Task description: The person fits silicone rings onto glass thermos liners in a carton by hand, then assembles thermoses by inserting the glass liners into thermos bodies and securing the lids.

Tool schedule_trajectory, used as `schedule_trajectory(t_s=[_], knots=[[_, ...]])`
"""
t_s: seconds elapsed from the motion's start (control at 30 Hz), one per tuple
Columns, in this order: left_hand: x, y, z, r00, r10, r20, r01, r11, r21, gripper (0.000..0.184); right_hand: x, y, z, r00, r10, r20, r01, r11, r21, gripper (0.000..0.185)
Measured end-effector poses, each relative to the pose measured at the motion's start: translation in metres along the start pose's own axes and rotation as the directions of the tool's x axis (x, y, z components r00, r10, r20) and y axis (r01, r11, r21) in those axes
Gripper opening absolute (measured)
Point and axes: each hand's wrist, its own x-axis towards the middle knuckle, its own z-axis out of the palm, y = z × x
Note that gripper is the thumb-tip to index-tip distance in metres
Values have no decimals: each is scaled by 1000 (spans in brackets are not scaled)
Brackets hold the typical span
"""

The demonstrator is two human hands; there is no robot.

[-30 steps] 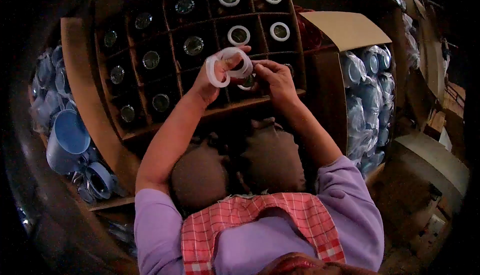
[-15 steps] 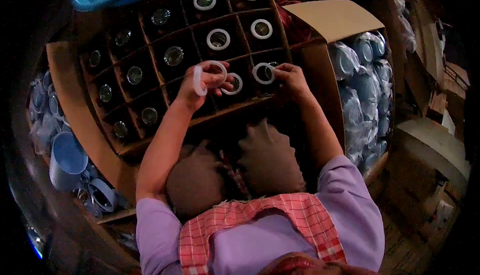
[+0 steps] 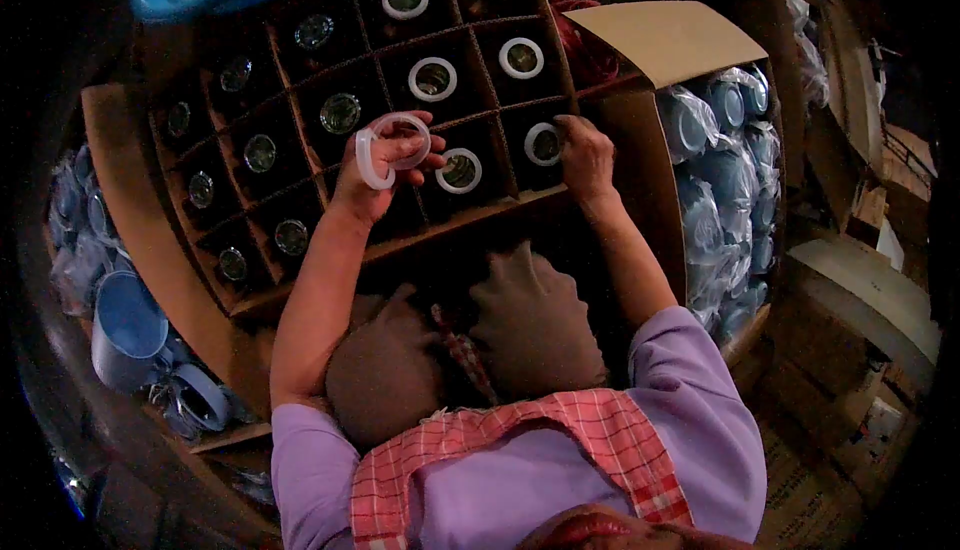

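Observation:
A cardboard box with dividers [image 3: 470,212] holds a glass in each of several compartments; some glasses at the right carry white rings [image 3: 432,79]. My left hand [image 3: 372,175] holds translucent white rings [image 3: 403,140] looped about its fingers, above the front compartments. At the front right compartment, my right hand [image 3: 587,158] has its fingers pressed together at the edge of a white ring [image 3: 543,144], which lies over the glass there. Its fingertips are partly hidden.
A blue basin [image 3: 165,2] with white pieces stands at the upper left. On the right, an open box [image 3: 640,175] holds plastic-wrapped blue cups [image 3: 735,205]. More blue cups [image 3: 132,320] are at the left, beside a raised cardboard flap [image 3: 150,210].
The right hand has carried one ring away from the left hand, rightward and down onto the front right glass. The left hand has moved left, still holding rings. The view has shifted.

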Motion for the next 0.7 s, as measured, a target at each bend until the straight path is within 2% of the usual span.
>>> schedule_trajectory(t_s=[0.1, 0.2, 0.3, 0.33, 0.4, 0.5, 0.6, 0.63, 0.67, 0.7], knots=[[0, 1, 2, 1000, 10, 16, -9, 1000, -21, 37, 4, -4, -2, 994, -8, 109, 11, 1000, -27, 23], [-4, 4, 1, 1000, -6, -1, 6, 998, -57, 36, -5, -12, -7, 999, -47, -10, 46, 997, -54, 29], [-4, 1, -5, 999, 13, -49, -15, 999, -49, 35, -17, -32, -7, 987, -58, 148, 81, 985, -151, 34], [-4, 0, -6, 999, 24, -41, -26, 998, -55, 33, -18, -34, -5, 987, -54, 150, 80, 981, -177, 35], [-4, -3, -8, 998, 56, -34, -58, 996, -67, 29, -16, -37, -2, 986, -56, 154, 90, 970, -225, 38], [-7, -1, -6, 980, 196, 40, -192, 978, -85, 32, -11, -42, -4, 969, -61, 238, 150, 913, -379, 40], [-20, 13, -3, 986, 150, 77, -143, 985, -95, 35, -2, -60, -13, 947, -276, 165, 317, 884, -345, 40], [-24, 13, -4, 993, 96, 72, -96, 995, -2, 40, -2, -77, -19, 934, -341, 103, 356, 901, -249, 34], [-31, 10, -8, 993, 85, 78, -86, 996, 11, 43, 2, -98, -18, 948, -277, 155, 278, 961, 15, 32], [-37, 7, -12, 993, 65, 95, -68, 997, 28, 45, 3, -117, -15, 952, -210, 222, 148, 953, 266, 31]])
